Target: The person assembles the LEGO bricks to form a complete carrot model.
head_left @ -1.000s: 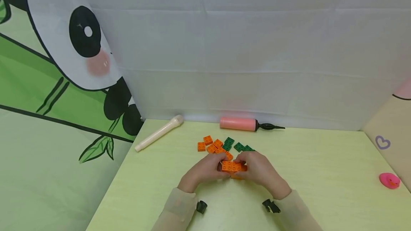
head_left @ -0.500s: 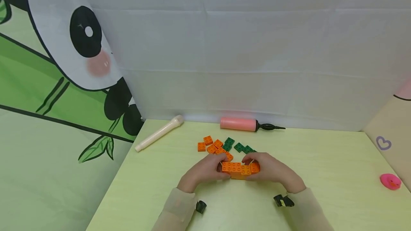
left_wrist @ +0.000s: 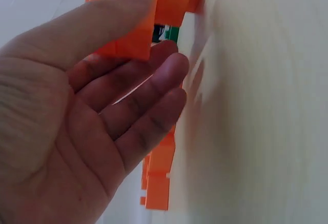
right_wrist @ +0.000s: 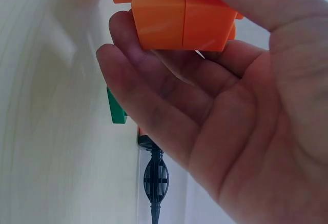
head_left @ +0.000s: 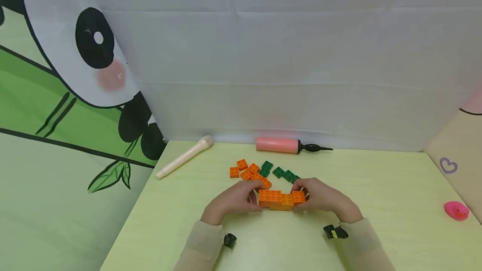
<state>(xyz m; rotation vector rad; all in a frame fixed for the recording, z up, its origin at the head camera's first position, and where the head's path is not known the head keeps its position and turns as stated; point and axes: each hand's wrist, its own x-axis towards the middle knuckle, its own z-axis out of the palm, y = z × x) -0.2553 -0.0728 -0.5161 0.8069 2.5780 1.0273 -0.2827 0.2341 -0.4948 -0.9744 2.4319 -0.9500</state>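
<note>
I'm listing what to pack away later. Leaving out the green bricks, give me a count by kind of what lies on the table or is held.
Loose orange bricks: 6 visible
Orange brick row between left hand and right hand: 1
Pale stick: 1
Pink pump: 1
Pink duck: 1
Total: 10 visible

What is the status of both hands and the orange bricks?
Left hand, right hand: gripping opposite ends of orange brick assembly. Other orange bricks, green bricks beyond. No obstruction seen.
</note>
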